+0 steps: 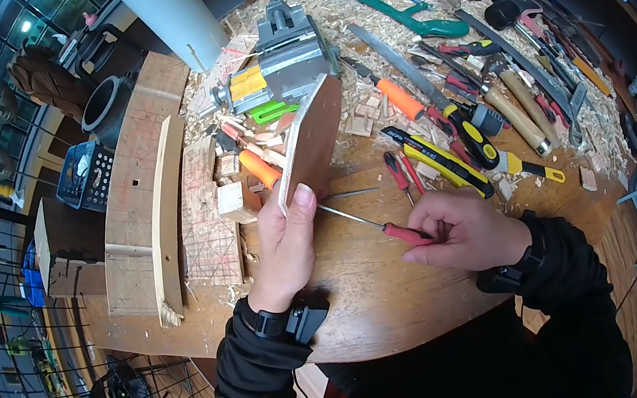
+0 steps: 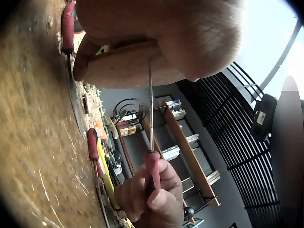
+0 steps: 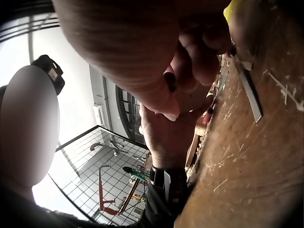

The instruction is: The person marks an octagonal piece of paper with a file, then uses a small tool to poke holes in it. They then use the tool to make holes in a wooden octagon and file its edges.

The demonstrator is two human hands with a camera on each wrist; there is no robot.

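My left hand (image 1: 286,244) holds a flat brown wooden piece (image 1: 320,138) with a pale edge, standing upright, the thumb on its near face. In my right hand (image 1: 473,230) is the red handle of a slim file (image 1: 400,232), pinched between thumb and curled fingers. Its thin metal shaft (image 2: 151,109) points at the wooden piece, and the tip overlaps the lower part of that piece in the left wrist view. The right wrist view shows mostly the underside of my right hand (image 3: 137,61), which hides the file.
Behind the wooden piece stands a grey vise (image 1: 294,56) among wood shavings. A yellow utility knife (image 1: 443,161), a green-handled saw (image 1: 411,19) and several red-handled tools lie to the right. On the left are a long wood strip (image 1: 167,220) and a marked board (image 1: 209,231).
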